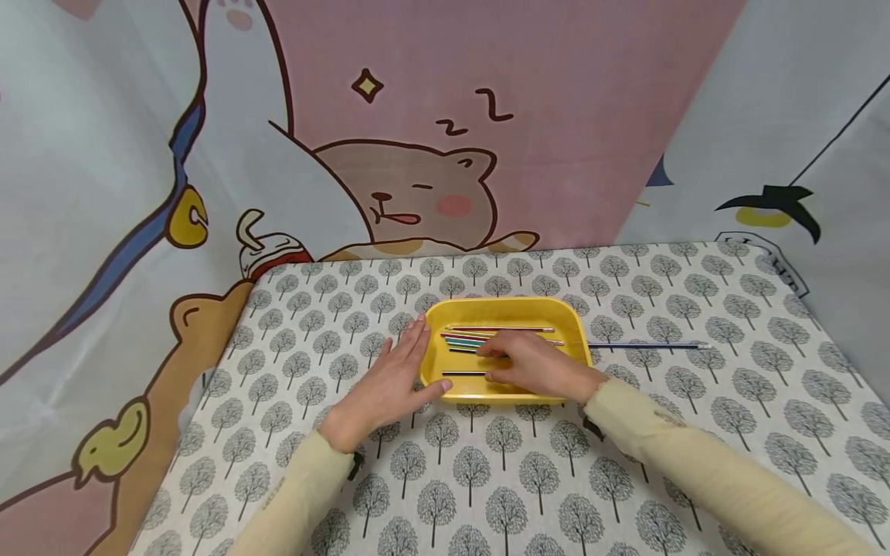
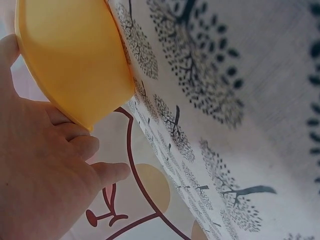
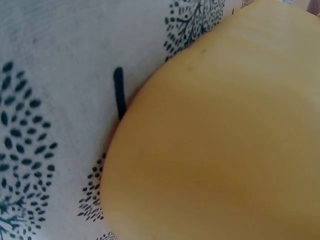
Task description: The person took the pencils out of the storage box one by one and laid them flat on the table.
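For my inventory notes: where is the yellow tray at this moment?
In the head view, the yellow tray stands on the printed tablecloth, slightly right of and below centre. The left hand touches its left end; the right hand reaches inside.

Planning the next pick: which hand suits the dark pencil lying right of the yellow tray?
Right hand, probably: it is nearer the dark pencil, while the left hand is at the yellow tray's left end.
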The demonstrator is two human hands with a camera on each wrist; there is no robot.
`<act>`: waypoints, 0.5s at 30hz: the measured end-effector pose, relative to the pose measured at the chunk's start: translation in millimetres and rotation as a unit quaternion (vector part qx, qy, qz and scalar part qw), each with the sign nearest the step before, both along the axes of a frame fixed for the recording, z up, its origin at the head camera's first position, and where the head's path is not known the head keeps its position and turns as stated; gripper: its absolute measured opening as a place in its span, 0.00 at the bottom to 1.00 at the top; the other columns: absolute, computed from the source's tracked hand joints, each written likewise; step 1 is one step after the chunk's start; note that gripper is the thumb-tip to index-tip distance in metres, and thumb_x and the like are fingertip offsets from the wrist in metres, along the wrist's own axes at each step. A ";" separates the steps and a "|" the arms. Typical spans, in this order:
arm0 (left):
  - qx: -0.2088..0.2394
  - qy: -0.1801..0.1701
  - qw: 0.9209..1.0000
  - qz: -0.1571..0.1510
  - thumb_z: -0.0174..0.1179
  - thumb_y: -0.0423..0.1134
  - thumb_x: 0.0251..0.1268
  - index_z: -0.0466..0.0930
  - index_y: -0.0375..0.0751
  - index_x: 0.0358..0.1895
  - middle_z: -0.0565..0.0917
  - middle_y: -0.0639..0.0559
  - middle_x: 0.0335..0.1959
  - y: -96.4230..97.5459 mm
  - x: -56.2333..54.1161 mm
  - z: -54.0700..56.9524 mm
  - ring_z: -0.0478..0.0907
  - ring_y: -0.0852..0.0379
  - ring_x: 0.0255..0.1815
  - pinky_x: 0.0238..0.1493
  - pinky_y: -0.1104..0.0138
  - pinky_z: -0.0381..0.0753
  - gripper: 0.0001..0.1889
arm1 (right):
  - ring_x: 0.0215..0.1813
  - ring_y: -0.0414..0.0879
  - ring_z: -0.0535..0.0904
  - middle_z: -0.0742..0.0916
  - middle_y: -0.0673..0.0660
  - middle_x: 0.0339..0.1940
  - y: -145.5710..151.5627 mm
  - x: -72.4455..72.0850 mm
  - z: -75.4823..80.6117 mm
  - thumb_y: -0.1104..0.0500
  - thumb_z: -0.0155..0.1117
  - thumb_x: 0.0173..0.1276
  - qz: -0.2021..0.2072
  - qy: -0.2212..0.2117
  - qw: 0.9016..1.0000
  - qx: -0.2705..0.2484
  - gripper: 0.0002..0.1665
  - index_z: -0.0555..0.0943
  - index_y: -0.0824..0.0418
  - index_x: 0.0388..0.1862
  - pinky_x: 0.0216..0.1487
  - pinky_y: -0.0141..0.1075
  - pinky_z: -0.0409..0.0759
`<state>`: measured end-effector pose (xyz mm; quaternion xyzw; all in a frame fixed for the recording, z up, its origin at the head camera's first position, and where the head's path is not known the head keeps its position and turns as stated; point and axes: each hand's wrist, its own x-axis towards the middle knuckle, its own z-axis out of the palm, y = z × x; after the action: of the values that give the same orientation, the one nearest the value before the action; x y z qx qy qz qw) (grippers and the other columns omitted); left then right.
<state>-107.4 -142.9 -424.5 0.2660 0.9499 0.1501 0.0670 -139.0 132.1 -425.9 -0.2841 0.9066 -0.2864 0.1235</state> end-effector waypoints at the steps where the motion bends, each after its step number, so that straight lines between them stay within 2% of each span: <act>1: -0.001 0.000 1.000 0.000 0.38 0.74 0.74 0.42 0.34 0.83 0.31 0.49 0.85 0.1 0.0 0.1 0.39 0.45 0.86 0.81 0.43 0.46 0.52 | 0.52 0.44 0.84 0.89 0.51 0.52 -0.6 -0.5 -0.7 0.56 0.76 0.67 0.002 -0.003 1.000 0.000 0.22 0.86 0.58 0.59 0.59 0.44 0.83; 7: -0.005 0.001 1.000 -0.001 0.39 0.74 0.75 0.41 0.34 0.83 0.31 0.49 0.85 0.3 -0.5 -0.1 0.39 0.46 0.86 0.81 0.43 0.47 0.52 | 0.49 0.41 0.84 0.90 0.49 0.49 -3.9 -1.6 -2.7 0.58 0.76 0.67 0.006 -0.023 1.000 -0.001 0.19 0.87 0.59 0.56 0.58 0.42 0.83; 11: -0.006 -0.001 1.000 -0.001 0.39 0.74 0.75 0.41 0.34 0.83 0.31 0.49 0.85 0.2 -0.8 -0.3 0.36 0.49 0.86 0.81 0.43 0.46 0.52 | 0.44 0.38 0.82 0.89 0.47 0.44 -4.7 -2.6 -4.5 0.60 0.75 0.66 0.012 -0.032 0.999 -0.005 0.16 0.88 0.58 0.53 0.53 0.38 0.83; 15: -0.008 -0.004 1.000 0.000 0.37 0.75 0.74 0.41 0.34 0.83 0.30 0.49 0.85 -0.1 -0.9 -0.6 0.33 0.52 0.85 0.81 0.43 0.46 0.53 | 0.34 0.36 0.76 0.84 0.44 0.30 -5.8 -6.1 -8.1 0.62 0.73 0.66 0.031 -0.022 0.999 -0.005 0.05 0.87 0.54 0.39 0.40 0.35 0.79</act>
<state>-108.4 -143.0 -425.1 0.2648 0.9508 0.1433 0.0727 -145.1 126.3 -434.1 -0.3058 0.8933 -0.2928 0.1509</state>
